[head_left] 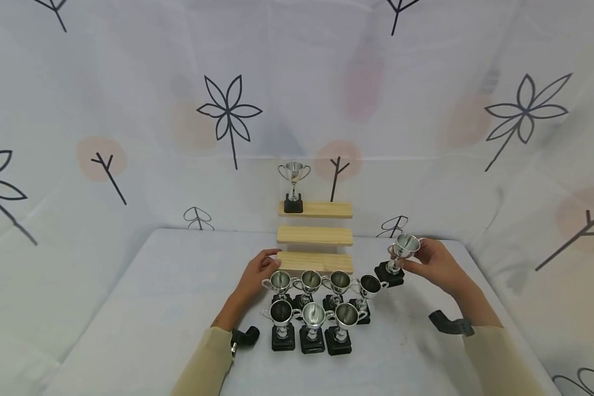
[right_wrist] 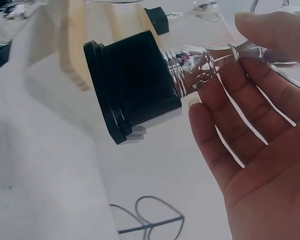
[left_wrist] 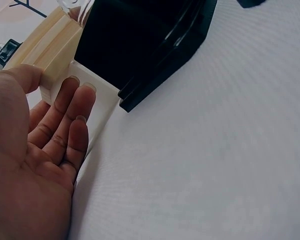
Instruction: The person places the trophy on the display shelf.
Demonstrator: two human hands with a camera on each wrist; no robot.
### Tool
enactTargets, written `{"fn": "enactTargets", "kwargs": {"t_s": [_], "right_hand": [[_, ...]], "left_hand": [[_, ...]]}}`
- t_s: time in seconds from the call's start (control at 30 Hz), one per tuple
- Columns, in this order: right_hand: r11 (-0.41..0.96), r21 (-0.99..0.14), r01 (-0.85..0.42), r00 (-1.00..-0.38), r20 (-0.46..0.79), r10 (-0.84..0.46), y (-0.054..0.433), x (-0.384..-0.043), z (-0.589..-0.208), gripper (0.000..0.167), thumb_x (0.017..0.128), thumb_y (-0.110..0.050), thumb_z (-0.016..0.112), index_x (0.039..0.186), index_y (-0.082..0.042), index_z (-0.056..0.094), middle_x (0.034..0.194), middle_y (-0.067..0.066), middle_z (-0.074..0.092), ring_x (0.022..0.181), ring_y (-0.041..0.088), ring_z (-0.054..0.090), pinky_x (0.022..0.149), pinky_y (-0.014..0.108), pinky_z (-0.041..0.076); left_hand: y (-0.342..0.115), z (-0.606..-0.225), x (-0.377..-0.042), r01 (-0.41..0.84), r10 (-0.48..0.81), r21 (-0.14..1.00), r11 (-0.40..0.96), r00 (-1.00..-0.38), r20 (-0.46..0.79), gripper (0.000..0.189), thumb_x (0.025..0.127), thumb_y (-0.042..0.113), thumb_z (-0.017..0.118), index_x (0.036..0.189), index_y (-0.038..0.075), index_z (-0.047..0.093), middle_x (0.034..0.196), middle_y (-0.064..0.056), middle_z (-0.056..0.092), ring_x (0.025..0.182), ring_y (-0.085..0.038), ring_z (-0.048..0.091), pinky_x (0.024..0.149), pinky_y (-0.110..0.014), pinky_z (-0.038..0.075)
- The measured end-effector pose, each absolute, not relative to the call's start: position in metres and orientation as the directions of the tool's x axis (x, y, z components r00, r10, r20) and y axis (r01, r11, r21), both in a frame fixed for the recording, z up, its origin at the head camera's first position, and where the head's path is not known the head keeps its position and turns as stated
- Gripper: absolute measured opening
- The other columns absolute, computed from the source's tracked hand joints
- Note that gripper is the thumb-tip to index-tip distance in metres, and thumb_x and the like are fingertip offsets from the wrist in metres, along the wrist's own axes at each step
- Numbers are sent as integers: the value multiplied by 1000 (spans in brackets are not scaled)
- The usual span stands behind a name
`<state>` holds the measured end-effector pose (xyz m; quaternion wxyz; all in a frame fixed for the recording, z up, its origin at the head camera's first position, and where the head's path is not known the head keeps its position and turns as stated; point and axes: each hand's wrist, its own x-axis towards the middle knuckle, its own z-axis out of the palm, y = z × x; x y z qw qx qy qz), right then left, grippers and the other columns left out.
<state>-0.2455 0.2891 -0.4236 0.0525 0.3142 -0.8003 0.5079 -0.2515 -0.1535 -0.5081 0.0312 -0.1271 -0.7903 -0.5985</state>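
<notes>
My right hand (head_left: pixel 438 267) pinches a small silver trophy (head_left: pixel 406 246) by its stem, thumb on one side and fingers on the other. It is tilted, its black base (right_wrist: pixel 135 82) leaning leftward, right of the stepped wooden display stand (head_left: pixel 314 261). My left hand (head_left: pixel 257 275) holds the left end of the lowest step, thumb (left_wrist: pixel 27 77) against the wood and fingers bent beside the white support (left_wrist: pixel 95 87). Another two-handled trophy (head_left: pixel 293 181) stands upright at the left of the top step. The middle and lowest steps show bare wood.
Several more silver trophies on black bases stand in two rows before the stand, including a front-row trophy (head_left: pixel 313 324) and a back-row one (head_left: pixel 368 289) at the right. A white cloth (head_left: pixel 178 308) covers the table. Behind it hangs a patterned backdrop (head_left: pixel 297 82).
</notes>
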Motion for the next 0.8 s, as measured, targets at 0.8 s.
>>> {"fn": "enactTargets", "kwargs": {"t_s": [0.8], "right_hand": [[432, -774, -462, -867, 292, -405, 226, -310, -353, 31, 96, -11, 78, 123, 3, 71, 114, 17, 74, 99, 7, 71, 84, 20, 55]], "left_hand": [[-161, -540, -273, 214, 177, 942, 257, -969, 172, 44, 109, 23, 61, 149, 4, 57, 103, -12, 77, 91, -15, 71, 84, -27, 50]]}}
